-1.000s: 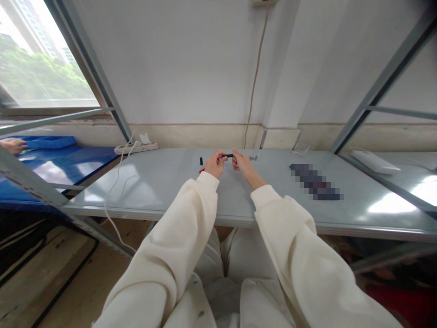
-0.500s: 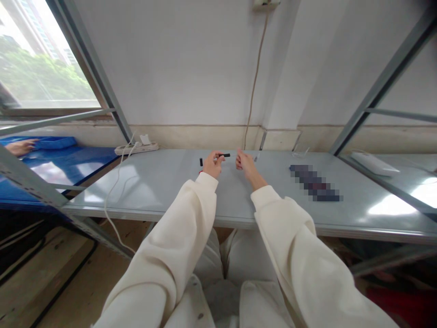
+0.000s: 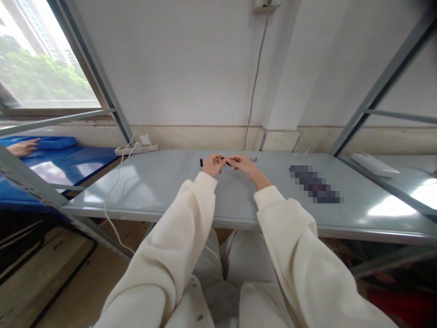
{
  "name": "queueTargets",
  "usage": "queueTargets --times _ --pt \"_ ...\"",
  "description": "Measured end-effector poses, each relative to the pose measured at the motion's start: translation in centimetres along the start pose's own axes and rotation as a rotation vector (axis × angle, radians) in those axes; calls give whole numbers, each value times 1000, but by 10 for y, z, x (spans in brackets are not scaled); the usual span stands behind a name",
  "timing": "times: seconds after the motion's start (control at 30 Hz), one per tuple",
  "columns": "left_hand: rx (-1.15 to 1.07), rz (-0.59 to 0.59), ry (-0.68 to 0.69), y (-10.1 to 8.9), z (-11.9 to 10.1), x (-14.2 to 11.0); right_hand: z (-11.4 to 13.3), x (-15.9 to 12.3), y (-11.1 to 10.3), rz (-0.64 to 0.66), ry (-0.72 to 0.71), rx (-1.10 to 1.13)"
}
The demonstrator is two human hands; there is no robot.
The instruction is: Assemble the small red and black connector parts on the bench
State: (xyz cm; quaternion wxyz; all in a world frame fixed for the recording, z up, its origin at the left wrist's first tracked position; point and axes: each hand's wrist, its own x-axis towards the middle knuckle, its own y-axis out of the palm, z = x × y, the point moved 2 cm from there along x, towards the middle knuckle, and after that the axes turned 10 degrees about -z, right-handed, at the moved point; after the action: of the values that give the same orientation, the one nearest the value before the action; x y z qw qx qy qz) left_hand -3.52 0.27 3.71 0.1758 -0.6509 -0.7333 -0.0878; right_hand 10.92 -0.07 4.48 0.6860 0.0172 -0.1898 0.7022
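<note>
Over the far part of the grey table (image 3: 136, 200), my left hand (image 3: 212, 166) pinches a slim black pen-like stick (image 3: 227, 163). My right hand (image 3: 243, 166) meets it from the right, its fingertips closed at the stick's other end. Most of the stick is hidden by the fingers, so its exact kind is unclear. A short black cylinder (image 3: 201, 162) stands upright on the table just left of my left hand. Beyond my right hand lie a few tiny greyish pieces (image 3: 254, 159), too small to name.
To the right lies a dark, pixelated object (image 3: 314, 184). A white power strip (image 3: 136, 148) sits at the back left, its cable hanging over the front edge. Metal posts frame both sides. At far left, another person's hand (image 3: 23, 148) is near a blue tray (image 3: 56, 142).
My right hand has moved left and its fingers now close on the stick's end, which stuck out bare before. My left hand stays about where it was.
</note>
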Motion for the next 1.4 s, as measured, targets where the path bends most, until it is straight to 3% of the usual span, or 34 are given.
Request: queueTargets --times 0.37,0.53,0.67,0.77,0.9,1.07,1.4 --pt "-106 45 -9 2 3 1 7 -6 5 141 -39 -57" --pt "53 37 6 2 1 -1 2 -2 6 159 -43 -142" --pt "419 -60 218 3 -2 -7 -13 8 -1 -3 -83 -313" --pt "629 40 331 8 1 -12 -26 17 -7 -199 -131 -540" --pt "694 196 339 13 5 -16 -39 27 -9 -318 -85 -734" --pt "734 242 321 14 2 -19 -48 39 -8 -364 -47 -855" --pt "805 262 358 15 -6 -23 -51 52 -6 -299 -64 -891"
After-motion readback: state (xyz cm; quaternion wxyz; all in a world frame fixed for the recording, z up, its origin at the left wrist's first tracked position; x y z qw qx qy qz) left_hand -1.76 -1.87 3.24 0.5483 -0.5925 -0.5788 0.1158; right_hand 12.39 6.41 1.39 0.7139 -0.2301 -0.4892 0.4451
